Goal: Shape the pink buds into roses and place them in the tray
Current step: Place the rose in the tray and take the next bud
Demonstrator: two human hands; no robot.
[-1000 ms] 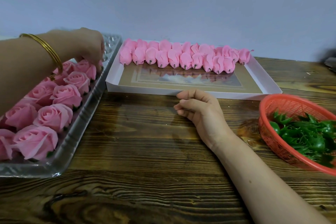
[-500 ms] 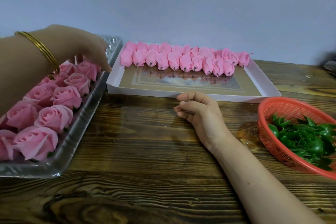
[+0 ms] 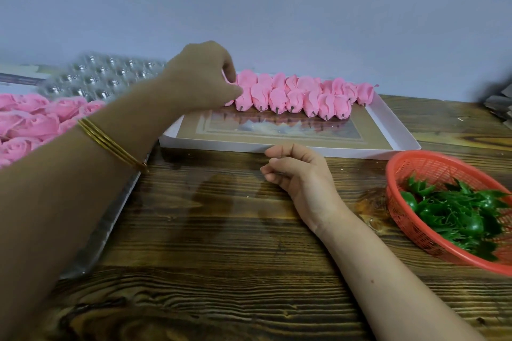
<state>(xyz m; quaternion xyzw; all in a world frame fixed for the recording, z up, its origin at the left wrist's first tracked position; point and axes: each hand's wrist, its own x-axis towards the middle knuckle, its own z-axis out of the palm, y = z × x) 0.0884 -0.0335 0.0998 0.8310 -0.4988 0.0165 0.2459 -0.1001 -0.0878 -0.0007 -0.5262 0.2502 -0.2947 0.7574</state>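
Pink buds (image 3: 293,94) wait in the white box (image 3: 393,130), where your left hand (image 3: 199,77) now arrives from the tray (image 3: 105,77) of roses (image 3: 33,119), its grasp hidden, so probably a new bud begins; your right hand (image 3: 296,171) rests loosely curled, empty.

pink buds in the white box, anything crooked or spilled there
Nothing really stands out. The pink buds lie in two tidy overlapping rows at the back of the white box, stems toward the person; none spilled. The left hand hides the left end.
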